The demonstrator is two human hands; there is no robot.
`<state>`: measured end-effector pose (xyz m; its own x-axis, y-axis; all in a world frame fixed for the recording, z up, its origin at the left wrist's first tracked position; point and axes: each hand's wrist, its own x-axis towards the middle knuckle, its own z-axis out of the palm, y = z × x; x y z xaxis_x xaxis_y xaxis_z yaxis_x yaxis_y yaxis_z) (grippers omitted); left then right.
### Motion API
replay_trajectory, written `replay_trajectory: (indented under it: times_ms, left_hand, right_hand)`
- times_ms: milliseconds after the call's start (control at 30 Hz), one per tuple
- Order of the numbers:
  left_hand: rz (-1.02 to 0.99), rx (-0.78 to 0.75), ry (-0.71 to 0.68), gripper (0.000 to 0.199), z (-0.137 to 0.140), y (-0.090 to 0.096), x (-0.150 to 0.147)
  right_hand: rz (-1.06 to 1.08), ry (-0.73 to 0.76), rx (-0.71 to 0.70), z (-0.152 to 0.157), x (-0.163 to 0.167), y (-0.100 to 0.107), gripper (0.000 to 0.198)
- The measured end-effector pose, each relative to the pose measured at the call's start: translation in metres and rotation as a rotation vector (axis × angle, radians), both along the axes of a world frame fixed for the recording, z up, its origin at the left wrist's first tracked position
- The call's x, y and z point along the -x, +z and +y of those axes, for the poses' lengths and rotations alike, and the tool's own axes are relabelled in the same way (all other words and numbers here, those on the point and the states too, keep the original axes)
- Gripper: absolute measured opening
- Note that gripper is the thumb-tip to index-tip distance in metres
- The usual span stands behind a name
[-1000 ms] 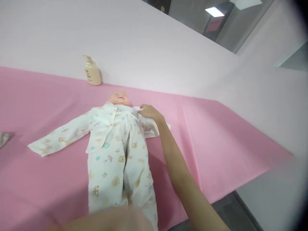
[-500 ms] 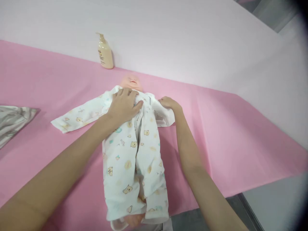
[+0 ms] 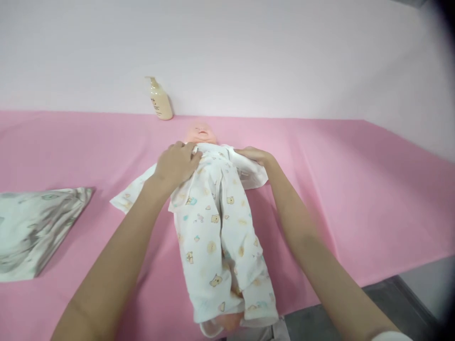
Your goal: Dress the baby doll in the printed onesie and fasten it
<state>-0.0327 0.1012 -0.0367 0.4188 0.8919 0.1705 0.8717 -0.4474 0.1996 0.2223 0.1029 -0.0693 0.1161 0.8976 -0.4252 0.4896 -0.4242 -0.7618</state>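
Note:
A baby doll [image 3: 202, 132] lies on its back, its head toward the wall, in a white baby romper [image 3: 213, 222] printed with small bears. My left hand [image 3: 177, 163] is at the chest near the collar, thumb and fingers closed on a bit of the white cloth. At the shoulder on the other side, my right hand [image 3: 253, 154] holds the upper edge of the short-looking, folded sleeve [image 3: 250, 174]; its thumb is hidden. The other sleeve [image 3: 133, 189] spreads out flat, partly behind my left forearm. One bare foot [image 3: 231, 322] shows below the trouser legs.
A cream pump bottle [image 3: 161, 104] stands against the white wall [image 3: 266, 57] behind the doll. Folded patterned cloth [image 3: 39, 227] lies at the left on the pink table cover [image 3: 337, 189]. The table's front edge runs close beneath the doll's feet.
The view has shifted, so everything sits lower and more to the right. My left hand has drawn the chest cloth together, and the left sleeve is pulled in. My right hand's fingers have straightened.

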Motion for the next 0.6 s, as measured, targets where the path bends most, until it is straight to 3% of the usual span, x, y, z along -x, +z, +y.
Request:
replay_trajectory:
  times_ms: [167, 233, 367, 500, 600]
  left_hand:
    - [0.028, -0.030, -0.044, 0.045, -0.004, 0.005, -0.004]
    - [-0.002, -0.018, -0.078, 0.047, -0.004, 0.009, -0.002]
    - [-0.097, -0.128, 0.016, 0.048, -0.002, 0.015, 0.006]
    - [-0.364, -0.170, 0.065, 0.046, -0.001, 0.017, 0.008]
    - [-0.443, -0.062, 0.031, 0.046, -0.003, 0.018, 0.005]
  right_hand:
    - [0.096, -0.025, -0.106, 0.013, -0.011, -0.012, 0.034]
    - [-0.015, -0.080, -0.221, 0.017, -0.016, -0.008, 0.032]
    - [-0.379, -0.084, -0.426, 0.010, -0.010, 0.027, 0.063]
    - [-0.369, 0.072, -0.558, -0.023, 0.031, 0.070, 0.070]
    - [-0.101, 0.428, -0.564, -0.049, 0.072, 0.086, 0.072]
